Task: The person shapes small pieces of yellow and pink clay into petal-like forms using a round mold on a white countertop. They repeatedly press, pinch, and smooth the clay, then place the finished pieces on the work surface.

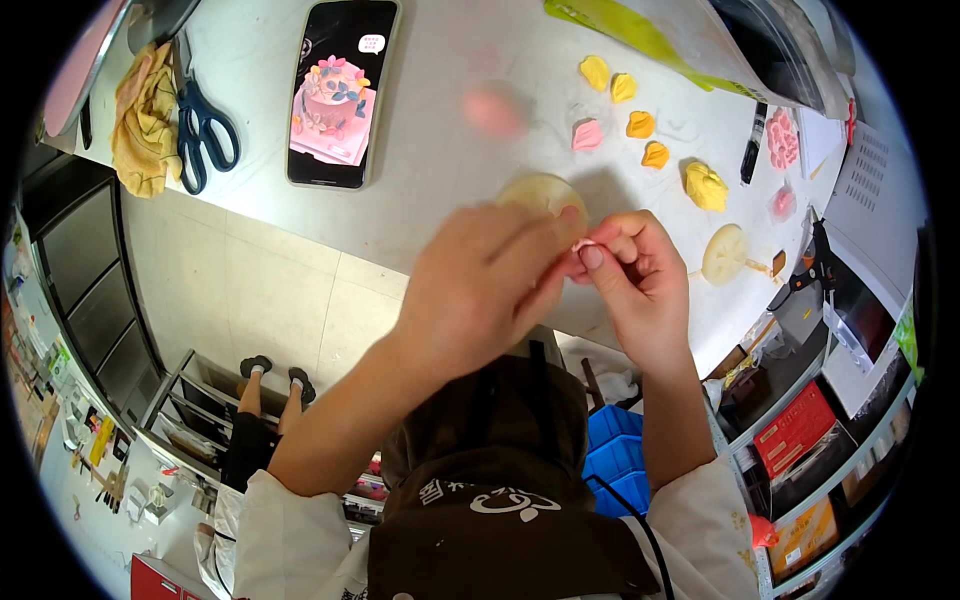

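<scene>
My two hands meet over the near edge of the table. Between the thumb and fingertips of my right hand is a small piece of pink paste. My left hand has its fingers bent together against the same piece, partly hiding it. Behind my left hand lies a pale cream round disc, partly covered. Beyond are a pink petal, yellow petals, orange petals and a crumpled yellow lump. A blurred pink lump sits farther left.
A phone showing a decorated pink cake lies at the back. Scissors and a yellow cloth are left. A black marker, pink flower-shaped piece and pale disc are right. Another person's legs show lower left.
</scene>
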Demonstrator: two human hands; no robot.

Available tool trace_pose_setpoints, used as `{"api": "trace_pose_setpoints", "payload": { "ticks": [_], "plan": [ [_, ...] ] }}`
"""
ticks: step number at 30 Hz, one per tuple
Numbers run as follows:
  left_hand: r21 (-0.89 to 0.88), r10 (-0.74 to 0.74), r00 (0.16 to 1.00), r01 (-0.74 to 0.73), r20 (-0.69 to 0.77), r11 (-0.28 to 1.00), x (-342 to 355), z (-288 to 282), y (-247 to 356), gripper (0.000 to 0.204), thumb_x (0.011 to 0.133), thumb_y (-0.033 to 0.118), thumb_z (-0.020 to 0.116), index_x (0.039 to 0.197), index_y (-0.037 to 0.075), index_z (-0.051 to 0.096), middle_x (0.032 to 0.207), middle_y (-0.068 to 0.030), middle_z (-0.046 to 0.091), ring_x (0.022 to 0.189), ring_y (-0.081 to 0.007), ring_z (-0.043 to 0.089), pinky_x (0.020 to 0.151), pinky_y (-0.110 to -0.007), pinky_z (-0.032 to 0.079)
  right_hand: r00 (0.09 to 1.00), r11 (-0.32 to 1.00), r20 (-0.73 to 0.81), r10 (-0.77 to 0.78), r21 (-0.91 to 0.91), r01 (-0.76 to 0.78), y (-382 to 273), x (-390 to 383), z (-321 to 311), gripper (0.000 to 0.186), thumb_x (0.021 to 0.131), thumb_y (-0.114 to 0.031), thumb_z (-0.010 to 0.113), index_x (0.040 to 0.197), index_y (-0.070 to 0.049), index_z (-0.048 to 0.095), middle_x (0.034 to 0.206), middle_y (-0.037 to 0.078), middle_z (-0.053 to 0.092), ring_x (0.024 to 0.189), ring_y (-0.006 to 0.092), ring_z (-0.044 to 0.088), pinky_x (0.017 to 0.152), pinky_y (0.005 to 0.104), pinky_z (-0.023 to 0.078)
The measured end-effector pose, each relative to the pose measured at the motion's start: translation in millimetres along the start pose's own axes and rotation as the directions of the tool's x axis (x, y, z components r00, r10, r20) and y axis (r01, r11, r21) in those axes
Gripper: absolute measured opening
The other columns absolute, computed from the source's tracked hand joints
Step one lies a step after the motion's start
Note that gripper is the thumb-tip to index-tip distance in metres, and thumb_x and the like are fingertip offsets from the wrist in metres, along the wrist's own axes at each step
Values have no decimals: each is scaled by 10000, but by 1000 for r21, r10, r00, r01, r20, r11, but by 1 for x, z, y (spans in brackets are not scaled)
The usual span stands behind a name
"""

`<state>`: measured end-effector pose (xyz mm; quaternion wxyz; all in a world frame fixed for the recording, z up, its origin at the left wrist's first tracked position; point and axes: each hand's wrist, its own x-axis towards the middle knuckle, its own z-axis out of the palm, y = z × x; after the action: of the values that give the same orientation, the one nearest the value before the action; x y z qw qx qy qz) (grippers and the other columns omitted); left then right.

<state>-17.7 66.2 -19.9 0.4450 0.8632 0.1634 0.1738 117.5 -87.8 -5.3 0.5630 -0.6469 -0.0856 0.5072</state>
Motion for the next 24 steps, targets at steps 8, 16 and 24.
{"api": "trace_pose_setpoints", "payload": {
  "ticks": [8,16,24],
  "plan": [
    [-87,73,997,-75,-20,993,-26,-6,-5,370,765,120,934,1116,97,820,1017,-35,771,825,-225,716,701,-348,548,953,961,230,200,146,-237,3,-8,-12,143,1090,-125,700,1177,-13,719,1146,59,750,977,112,689,832,268,573],
    [-53,136,988,-140,-80,989,-34,-12,-12,330,763,122,934,1068,80,815,897,-23,743,706,-202,699,605,-329,529,965,982,200,171,42,-183,0,-13,12,213,1103,-185,687,1164,13,738,1127,68,718,893,134,670,741,290,564],
    [-74,85,981,-99,-175,992,-34,4,-7,302,795,99,900,1087,85,824,834,-21,726,656,-210,692,570,-329,529,921,885,239,307,284,-369,5,-16,5,177,1088,-173,708,1181,-22,717,1001,49,714,824,125,663,713,262,544]
  ]
}}
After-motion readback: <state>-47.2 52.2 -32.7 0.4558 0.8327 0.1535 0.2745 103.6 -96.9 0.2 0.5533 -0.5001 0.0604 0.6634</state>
